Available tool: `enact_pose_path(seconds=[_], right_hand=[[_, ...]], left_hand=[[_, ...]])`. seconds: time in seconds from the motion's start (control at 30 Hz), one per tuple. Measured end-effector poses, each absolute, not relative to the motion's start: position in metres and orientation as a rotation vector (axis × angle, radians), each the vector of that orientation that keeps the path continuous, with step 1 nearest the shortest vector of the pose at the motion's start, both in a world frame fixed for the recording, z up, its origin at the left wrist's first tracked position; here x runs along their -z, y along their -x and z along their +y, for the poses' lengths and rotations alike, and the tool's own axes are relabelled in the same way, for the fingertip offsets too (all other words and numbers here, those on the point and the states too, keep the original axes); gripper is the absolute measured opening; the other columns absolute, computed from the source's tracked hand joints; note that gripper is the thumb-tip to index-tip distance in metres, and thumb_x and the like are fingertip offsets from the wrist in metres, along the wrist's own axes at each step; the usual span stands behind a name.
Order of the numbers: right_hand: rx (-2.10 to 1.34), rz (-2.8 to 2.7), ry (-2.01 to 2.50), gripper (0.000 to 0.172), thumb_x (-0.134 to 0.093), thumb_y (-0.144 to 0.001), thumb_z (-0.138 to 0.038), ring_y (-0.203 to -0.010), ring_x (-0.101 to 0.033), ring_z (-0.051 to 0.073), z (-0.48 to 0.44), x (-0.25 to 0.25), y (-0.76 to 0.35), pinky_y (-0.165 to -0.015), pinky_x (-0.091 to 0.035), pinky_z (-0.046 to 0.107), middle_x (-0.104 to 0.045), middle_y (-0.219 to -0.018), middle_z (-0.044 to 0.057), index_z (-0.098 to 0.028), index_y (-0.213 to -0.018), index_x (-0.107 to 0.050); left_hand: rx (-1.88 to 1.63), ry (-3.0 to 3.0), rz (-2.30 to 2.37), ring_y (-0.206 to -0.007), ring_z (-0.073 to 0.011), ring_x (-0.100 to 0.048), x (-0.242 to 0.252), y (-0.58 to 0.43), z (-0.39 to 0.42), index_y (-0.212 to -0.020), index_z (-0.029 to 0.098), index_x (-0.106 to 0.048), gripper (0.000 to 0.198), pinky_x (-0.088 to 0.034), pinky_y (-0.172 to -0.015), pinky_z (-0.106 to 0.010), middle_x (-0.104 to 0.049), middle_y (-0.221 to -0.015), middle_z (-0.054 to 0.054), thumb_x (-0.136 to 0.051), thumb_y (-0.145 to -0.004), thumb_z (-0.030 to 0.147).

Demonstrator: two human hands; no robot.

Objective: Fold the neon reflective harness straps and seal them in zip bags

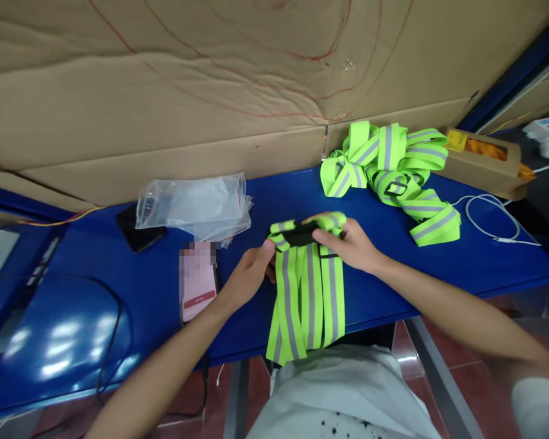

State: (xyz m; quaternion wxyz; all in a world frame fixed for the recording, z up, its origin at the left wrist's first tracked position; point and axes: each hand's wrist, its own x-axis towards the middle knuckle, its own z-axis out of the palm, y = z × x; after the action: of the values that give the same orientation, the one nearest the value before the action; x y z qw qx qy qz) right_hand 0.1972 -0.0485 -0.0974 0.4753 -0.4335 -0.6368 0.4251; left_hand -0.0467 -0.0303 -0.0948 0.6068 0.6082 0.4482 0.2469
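Note:
Between my two hands is a neon-yellow reflective strap (310, 299) with grey stripes, its long bands hanging over the table's front edge. My left hand (252, 272) pinches its left end, where the band folds round a black piece. With thumb and fingers, my right hand (348, 242) grips the right end, beside a black buckle. A dark strip spans the gap between the hands. Some of my left fingers are hidden behind the bands. Farther back on the right lies a tangled heap of similar reflective straps (388, 152), apart from my hands.
On the blue table (265, 189) lie clear plastic bags (194, 204), a dark phone (139, 230) and a pink card (199, 283). A brown box (485, 161) and a white cable (491, 219) are at the right. Cardboard (165, 110) with red threads stands behind.

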Motion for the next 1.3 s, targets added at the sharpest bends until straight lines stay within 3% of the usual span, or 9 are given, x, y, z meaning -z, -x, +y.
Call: enact_pose_path(seconds=[0.07,0.2,0.33,0.47,0.57,0.73,0.87,1.07,1.3], right_hand=[[-1.275,-1.297,1.145,0.039,-0.063,-0.095,-0.056,-0.094,-0.073,0.021,-0.049,0.095,-0.192,-0.087,-0.059,0.033,-0.077,-0.102,0.006,-0.019,-0.103,-0.075],[-1.721,-1.077,1.273,0.065,-0.051,-0.094,-0.073,-0.068,-0.069,0.019,-0.053,0.09,-0.183,-0.07,-0.06,0.035,-0.077,-0.092,0.008,-0.018,-0.124,-0.07],[-1.54,-1.435,1.389,0.078,-0.042,-0.096,-0.076,-0.069,-0.069,0.021,-0.055,0.087,-0.189,-0.07,-0.06,0.041,-0.075,-0.108,0.011,-0.024,-0.154,-0.045],[-0.737,-1.941,1.296,0.095,-0.067,-0.087,-0.069,-0.117,-0.066,0.031,-0.053,0.089,-0.2,-0.099,-0.055,0.052,-0.051,-0.153,0.017,-0.028,-0.162,-0.025],[-0.382,-2.194,1.147,0.085,-0.071,-0.086,-0.064,-0.14,-0.052,0.036,-0.053,0.092,-0.202,-0.114,-0.045,0.057,-0.043,-0.158,0.018,-0.026,-0.155,-0.04],[-0.44,-2.312,1.094,0.071,-0.07,-0.093,-0.049,-0.128,-0.062,0.031,-0.055,0.102,-0.195,-0.104,-0.055,0.048,-0.062,-0.139,0.017,-0.019,-0.152,-0.044],[-0.385,-2.328,1.096,0.064,-0.071,-0.092,-0.045,-0.12,-0.066,0.031,-0.053,0.107,-0.197,-0.1,-0.057,0.047,-0.066,-0.131,0.017,-0.016,-0.145,-0.051],[-0.202,-2.507,1.087,0.069,-0.071,-0.092,-0.048,-0.104,-0.067,0.029,-0.05,0.11,-0.2,-0.088,-0.056,0.044,-0.067,-0.117,0.015,-0.015,-0.147,-0.047],[0.096,-2.65,1.159,0.062,-0.061,-0.097,-0.054,-0.091,-0.067,0.027,-0.053,0.101,-0.187,-0.082,-0.048,0.039,-0.069,-0.104,0.013,-0.009,-0.14,-0.053]], left_hand=[[-0.761,-1.581,1.089,-0.088,-0.0225,-0.071,0.097,0.047,-0.031,-0.117,0.015,-0.064,0.066,-0.055,-0.063,-0.028,-0.071,-0.103,-0.011,-0.063,-0.086,0.073],[-0.915,-1.82,0.963,-0.115,-0.0208,-0.063,0.095,0.046,-0.036,-0.144,0.028,-0.046,0.078,-0.054,-0.09,-0.029,-0.058,-0.139,-0.009,-0.086,-0.078,0.038],[-0.905,-1.747,1.068,-0.073,-0.0118,-0.057,0.09,0.046,-0.035,-0.116,0.023,-0.067,0.027,-0.044,-0.064,-0.023,-0.067,-0.098,-0.002,-0.072,-0.091,0.033],[-0.911,-1.46,1.13,-0.064,-0.0111,-0.047,0.091,0.045,-0.026,-0.098,0.021,-0.07,0.018,-0.034,-0.057,-0.023,-0.059,-0.076,0.002,-0.075,-0.087,0.034],[-0.895,-1.437,1.113,-0.063,-0.0112,-0.045,0.094,0.044,-0.024,-0.101,0.022,-0.069,0.018,-0.034,-0.057,-0.024,-0.057,-0.074,0.003,-0.074,-0.089,0.035],[-0.842,-1.945,0.962,-0.091,-0.0166,-0.062,0.091,0.046,-0.03,-0.112,0.023,-0.068,0.02,-0.051,-0.08,-0.029,-0.066,-0.105,-0.005,-0.063,-0.098,0.036],[-0.763,-2.393,0.871,-0.119,-0.0246,-0.062,0.094,0.049,-0.032,-0.12,0.021,-0.064,0.037,-0.053,-0.104,-0.042,-0.05,-0.141,-0.014,-0.077,-0.089,0.036],[-0.657,-2.686,0.847,-0.123,-0.0279,-0.063,0.101,0.049,-0.031,-0.121,0.019,-0.058,0.029,-0.058,-0.102,-0.044,-0.052,-0.145,-0.017,-0.067,-0.094,0.026],[-0.589,-3.099,0.939,-0.101,-0.0324,-0.073,0.099,0.041,-0.039,-0.11,0.014,-0.061,0.026,-0.062,-0.075,-0.042,-0.066,-0.133,-0.02,-0.061,-0.086,0.023]])
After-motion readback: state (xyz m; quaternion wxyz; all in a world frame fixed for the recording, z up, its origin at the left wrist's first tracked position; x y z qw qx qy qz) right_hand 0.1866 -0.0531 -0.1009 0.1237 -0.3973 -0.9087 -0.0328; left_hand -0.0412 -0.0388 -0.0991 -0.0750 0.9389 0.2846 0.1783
